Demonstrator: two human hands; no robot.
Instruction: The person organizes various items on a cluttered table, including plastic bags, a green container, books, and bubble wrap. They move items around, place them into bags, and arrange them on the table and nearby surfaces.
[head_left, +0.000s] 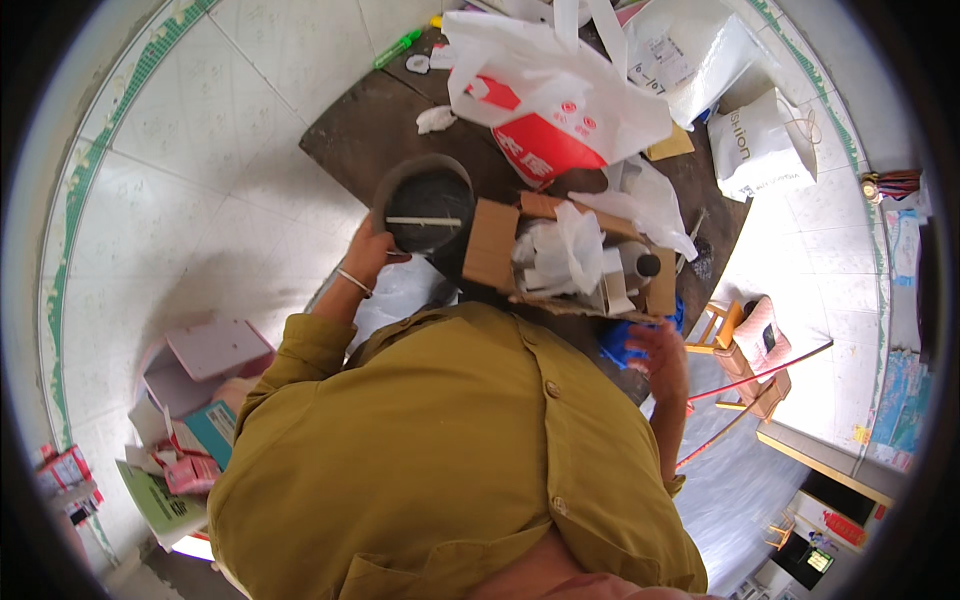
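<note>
My left hand (373, 251) grips the near-left side of a round, dark-bottomed container (381, 191) with a brownish rim. A thin pale stick (412, 222) shows inside it. To its right, an open cardboard box (491, 244) holds crumpled white plastic (574, 247), a small white carton (616, 283) and a clear bottle with a black cap (648, 265). My right hand (660, 356), slightly blurred, is just off the box's near right corner with its fingers apart. Blue plastic (619, 343) lies beside that hand, partly hidden by the box.
The dark tabletop (352, 124) carries a white-and-red plastic bag (555, 90), a white paper bag (754, 146), a silvery mailer (686, 64), crumpled tissue (436, 119) and a green marker (397, 49). Cartons (191, 472) are piled at my left. A wooden chair (712, 328) stands right.
</note>
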